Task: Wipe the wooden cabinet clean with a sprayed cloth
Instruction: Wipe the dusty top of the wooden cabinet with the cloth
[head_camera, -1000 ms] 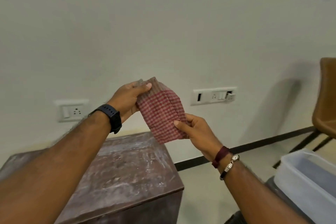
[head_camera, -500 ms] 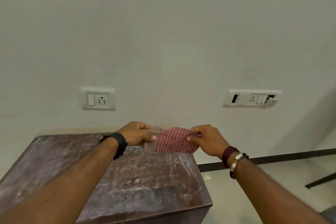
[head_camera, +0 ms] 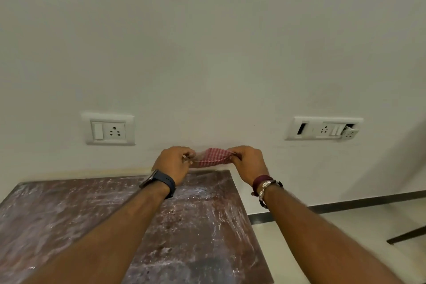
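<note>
A red-and-white checked cloth (head_camera: 213,157) is stretched between both hands, just above the far right corner of the cabinet. My left hand (head_camera: 174,163) pinches its left end, and my right hand (head_camera: 249,161) pinches its right end. The wooden cabinet (head_camera: 196,226) has a dark brown top streaked with whitish dust and smears. It stands against the wall, below and in front of my arms. Whether the cloth touches the top is not clear. No spray bottle is in view.
A white wall fills the view, with a socket plate (head_camera: 109,130) at the left and a wider switch plate (head_camera: 325,128) at the right. Pale floor (head_camera: 322,237) lies right of the cabinet. A dark chair leg (head_camera: 405,234) crosses it at the far right.
Both hands have lowered the cloth from chest height to the cabinet's far right corner and folded it smaller. The view has swung left; the chair and plastic tub are gone from sight.
</note>
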